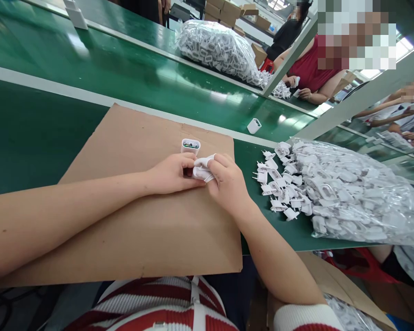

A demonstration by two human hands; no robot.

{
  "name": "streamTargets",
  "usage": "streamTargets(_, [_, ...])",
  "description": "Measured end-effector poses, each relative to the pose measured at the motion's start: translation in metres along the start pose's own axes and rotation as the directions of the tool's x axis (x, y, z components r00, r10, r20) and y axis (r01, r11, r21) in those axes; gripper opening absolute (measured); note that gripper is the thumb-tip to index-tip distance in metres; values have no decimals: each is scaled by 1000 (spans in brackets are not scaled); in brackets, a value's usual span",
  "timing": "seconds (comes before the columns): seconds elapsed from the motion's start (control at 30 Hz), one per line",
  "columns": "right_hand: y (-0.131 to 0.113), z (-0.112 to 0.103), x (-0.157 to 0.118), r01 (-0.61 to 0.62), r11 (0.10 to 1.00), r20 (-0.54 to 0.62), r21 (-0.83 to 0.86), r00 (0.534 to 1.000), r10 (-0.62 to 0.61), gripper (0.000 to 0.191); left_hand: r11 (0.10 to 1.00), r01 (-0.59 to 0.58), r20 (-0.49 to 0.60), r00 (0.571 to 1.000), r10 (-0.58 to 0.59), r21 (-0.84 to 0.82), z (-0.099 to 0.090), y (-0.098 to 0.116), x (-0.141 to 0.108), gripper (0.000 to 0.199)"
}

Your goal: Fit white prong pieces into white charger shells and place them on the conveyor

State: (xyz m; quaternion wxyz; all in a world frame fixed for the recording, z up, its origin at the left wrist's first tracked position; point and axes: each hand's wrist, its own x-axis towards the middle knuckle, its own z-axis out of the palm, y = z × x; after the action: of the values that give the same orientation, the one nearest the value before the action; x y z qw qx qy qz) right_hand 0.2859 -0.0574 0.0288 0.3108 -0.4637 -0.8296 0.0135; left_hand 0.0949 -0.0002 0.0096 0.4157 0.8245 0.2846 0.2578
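The left hand (169,174) and right hand (229,184) both pinch a white piece (202,174). The open white case (190,149) sits just on the left hand's far side, long from left to right.

Glossy green surface (124,69), person in red top (310,64), brown boxes (227,12), slanted pale post (291,49)

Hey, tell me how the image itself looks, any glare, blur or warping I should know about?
Head view: bright glare streaks on the green belt; shiny highlights on the clear bag at right; bowed, wide-angle look, with the uprights leaning; pixelated blocks over the upper right; fine detail lost in the white pieces between the hands.
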Motion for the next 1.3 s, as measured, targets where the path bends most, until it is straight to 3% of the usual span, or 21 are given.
streamTargets(0.3, [-3, 1, 3, -144, 987, 39, -69, 988, 147, 17, 999, 10, -34, 999, -8, 40, 1, 1, 0, 33])
streamTargets(0.4, [-3, 4, 1, -265, 963, 9, 57, 964, 265, 16, 998, 25, -40, 999, -23, 65, 1, 1, 0, 35])
streamTargets(0.53, [12, -10, 0, -351, 857, 44, 377, 931, 362, 40, 990, 50, -64, 997, -42, 134, -1, 10, -3, 35])
streamTargets(0.6, [30, -26, -1, -388, 871, -47, 302, 906, 420, 42, 983, 47, -81, 996, -33, 177, -4, 23, -5, 35])
streamTargets(0.67, [50, -41, -3, -539, 842, -158, 21, 830, 535, 42, 975, 28, -114, 993, -2, 221, -11, 38, -3, 34])
streamTargets(0.73, [67, -50, -6, -702, 664, -184, -258, 711, 679, 46, 964, 33, -203, 979, 22, 264, -24, 50, 5, 34])
streamTargets(0.8, [81, -52, -7, -772, 492, -144, -403, 584, 799, 51, 957, 100, -330, 944, -6, 271, -42, 51, 24, 36])
streamTargets(0.87, [90, -49, -7, -784, 431, -98, -447, 522, 847, 45, 947, 199, -424, 902, -77, 251, -64, 39, 51, 47])
streamTargets(0.93, [96, -46, -6, -778, 443, -69, -445, 523, 849, 34, 911, 308, -465, 872, -154, 276, -85, 19, 82, 54])
streamTargets(1.0, [100, -45, -4, -768, 483, -55, -420, 553, 831, 28, 837, 430, -496, 838, -229, 339, -105, -4, 110, 54])
streamTargets(1.13, [104, -45, -2, -740, 567, -49, -361, 622, 781, 29, 729, 574, -569, 762, -310, 373, -133, -42, 141, 66])
streamTargets(1.23, [106, -42, -1, -732, 633, -99, -251, 670, 735, 33, 711, 591, -582, 751, -312, 381, -144, -60, 148, 79])
streamTargets(1.3, [107, -38, 0, -705, 702, -152, -98, 708, 690, 40, 740, 542, -572, 778, -261, 399, -147, -65, 152, 91])
